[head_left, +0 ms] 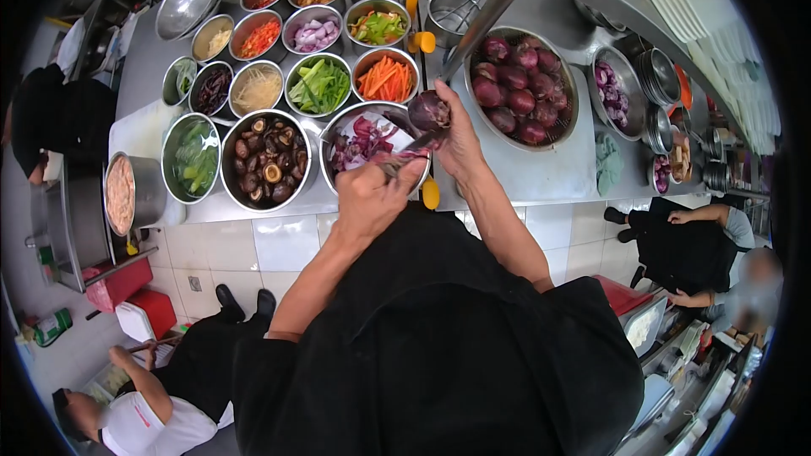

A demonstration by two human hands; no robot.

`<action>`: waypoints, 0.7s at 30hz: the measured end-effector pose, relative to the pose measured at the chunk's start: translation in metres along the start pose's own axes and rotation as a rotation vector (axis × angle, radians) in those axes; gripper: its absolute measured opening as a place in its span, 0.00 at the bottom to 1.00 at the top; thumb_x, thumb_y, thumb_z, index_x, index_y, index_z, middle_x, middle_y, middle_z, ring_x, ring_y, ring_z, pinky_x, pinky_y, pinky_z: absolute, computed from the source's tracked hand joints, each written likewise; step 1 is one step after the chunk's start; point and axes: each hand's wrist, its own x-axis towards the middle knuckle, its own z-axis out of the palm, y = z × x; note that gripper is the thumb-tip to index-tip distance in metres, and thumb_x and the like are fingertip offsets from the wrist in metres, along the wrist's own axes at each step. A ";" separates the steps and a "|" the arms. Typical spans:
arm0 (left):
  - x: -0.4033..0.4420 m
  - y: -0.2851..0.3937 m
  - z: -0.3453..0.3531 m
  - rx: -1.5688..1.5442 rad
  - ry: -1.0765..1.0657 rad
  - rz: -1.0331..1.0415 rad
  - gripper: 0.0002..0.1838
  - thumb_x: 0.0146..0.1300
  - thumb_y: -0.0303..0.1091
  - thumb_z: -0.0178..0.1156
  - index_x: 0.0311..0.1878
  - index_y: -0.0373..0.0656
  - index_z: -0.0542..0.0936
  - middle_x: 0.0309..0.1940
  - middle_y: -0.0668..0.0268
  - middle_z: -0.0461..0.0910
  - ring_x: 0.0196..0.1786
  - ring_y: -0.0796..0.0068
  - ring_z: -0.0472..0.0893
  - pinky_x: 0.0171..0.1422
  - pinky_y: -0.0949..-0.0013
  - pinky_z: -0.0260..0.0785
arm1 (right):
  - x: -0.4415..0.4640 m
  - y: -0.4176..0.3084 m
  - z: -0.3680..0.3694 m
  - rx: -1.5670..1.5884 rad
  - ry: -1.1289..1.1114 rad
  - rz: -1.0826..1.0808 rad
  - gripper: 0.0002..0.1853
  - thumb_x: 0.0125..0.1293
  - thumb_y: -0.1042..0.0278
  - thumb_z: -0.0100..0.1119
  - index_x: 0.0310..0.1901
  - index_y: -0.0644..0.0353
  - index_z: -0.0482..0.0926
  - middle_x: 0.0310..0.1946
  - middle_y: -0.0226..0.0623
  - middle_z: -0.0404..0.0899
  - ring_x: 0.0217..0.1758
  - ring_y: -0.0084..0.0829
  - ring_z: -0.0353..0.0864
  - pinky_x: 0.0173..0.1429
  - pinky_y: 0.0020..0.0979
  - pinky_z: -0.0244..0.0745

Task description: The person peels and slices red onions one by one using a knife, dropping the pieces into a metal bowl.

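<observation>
My right hand (459, 137) is wrapped round a whole red onion (429, 111), holding it up over the right rim of a steel bowl (328, 131). Closed in a fist, my left hand (378, 192) grips what looks like a small knife (416, 150), its dark, partly blurred blade close under the onion. Purple onion skins (359, 145) and a white patch I cannot identify show inside the bowl. Farther right, a perforated steel basin (571, 128) holds several whole red onions (517, 89).
Bowls of shiitake mushrooms (269, 160), green peppers (196, 165), carrot strips (384, 80) and celery (319, 87) crowd the left. A metal shelf post (490, 13) slants above the counter. A green cloth (608, 163) lies right. Co-workers stand lower left (156, 405) and right (701, 236).
</observation>
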 end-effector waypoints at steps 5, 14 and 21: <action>0.008 -0.020 -0.030 0.462 -0.137 -0.144 0.29 0.61 0.58 0.63 0.24 0.36 0.80 0.15 0.52 0.77 0.19 0.52 0.80 0.22 0.57 0.69 | -0.009 -0.011 -0.003 0.057 -0.167 0.040 0.29 0.70 0.42 0.46 0.51 0.63 0.78 0.36 0.37 0.83 0.27 0.19 0.78 0.18 0.17 0.58; 0.013 -0.034 -0.035 0.586 -0.287 -0.252 0.31 0.62 0.60 0.60 0.24 0.35 0.78 0.18 0.46 0.79 0.25 0.46 0.82 0.30 0.50 0.72 | -0.019 -0.017 0.001 0.113 -0.313 0.177 0.29 0.73 0.42 0.43 0.59 0.62 0.74 0.39 0.39 0.82 0.26 0.21 0.76 0.16 0.15 0.60; 0.023 -0.007 -0.040 0.152 -0.259 -0.349 0.35 0.49 0.63 0.70 0.31 0.31 0.82 0.20 0.49 0.81 0.26 0.53 0.84 0.33 0.58 0.75 | -0.019 -0.003 0.000 0.197 -0.431 0.191 0.25 0.73 0.44 0.40 0.47 0.62 0.74 0.38 0.43 0.79 0.20 0.21 0.71 0.13 0.15 0.56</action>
